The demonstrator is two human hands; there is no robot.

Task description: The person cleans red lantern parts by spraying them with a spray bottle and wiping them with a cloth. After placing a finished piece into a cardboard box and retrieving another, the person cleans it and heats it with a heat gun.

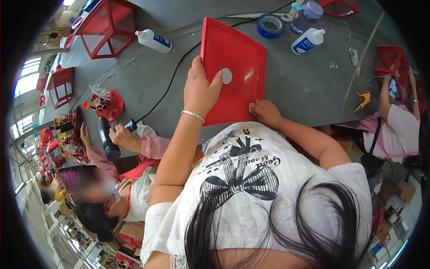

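A red panel (237, 58) with a raised rim is tilted up over the grey table in front of my body. My left hand (202, 87), with a bangle at the wrist, grips its left edge, the thumb lying on the inner face beside a round pale spot (227, 76). At the panel's lower right corner, my right hand (267, 113) is closed, with a small pale wad (252, 108) between its fingertips, against the red surface.
Two white bottles (154, 41) (308, 41), blue tape (270, 25) and a purple-lidded jar (307, 17) stand beyond the panel. A black cable (168, 87) crosses the grey table (179, 22). On the left, a co-worker's hand holds a heat gun (107, 139); another person works at right.
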